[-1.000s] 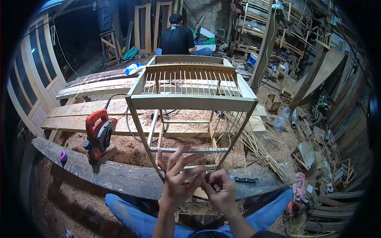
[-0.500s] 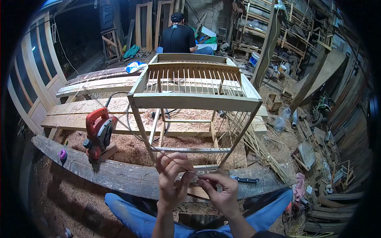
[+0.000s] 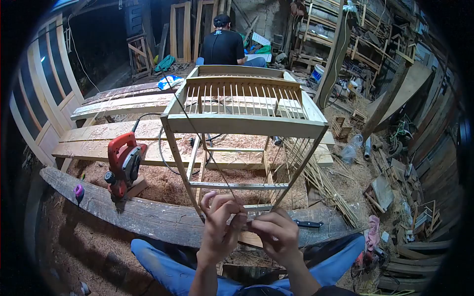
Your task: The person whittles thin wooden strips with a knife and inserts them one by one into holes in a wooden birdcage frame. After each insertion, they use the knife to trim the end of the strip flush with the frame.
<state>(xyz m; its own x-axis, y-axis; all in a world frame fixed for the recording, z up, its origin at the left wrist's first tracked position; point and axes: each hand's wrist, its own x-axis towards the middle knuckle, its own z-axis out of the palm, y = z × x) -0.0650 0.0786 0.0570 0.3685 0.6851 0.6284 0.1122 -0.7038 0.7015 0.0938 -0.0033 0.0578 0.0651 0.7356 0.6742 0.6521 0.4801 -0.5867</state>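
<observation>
My left hand is closed around a thin stick, its fingers curled and its thumb pressed in. The stick rises up and to the left, crossing in front of a slatted wooden frame. Against the left fingertips, my right hand pinches at the lower end of the stick; that end is mostly hidden by the fingers. A black-handled knife lies on the plank bench just right of my right hand. Under the hands is a small pale piece of wood.
A red power planer stands on the bench at left, beside a purple roll. Thin sticks lie bundled at right. Behind the frame, a person in black sits facing away. Shavings and long boards cover the floor area.
The stick now shows at a steeper slant, reaching up in front of the frame. My right hand has rolled over, its fingers more tucked in. Both hands stay close together.
</observation>
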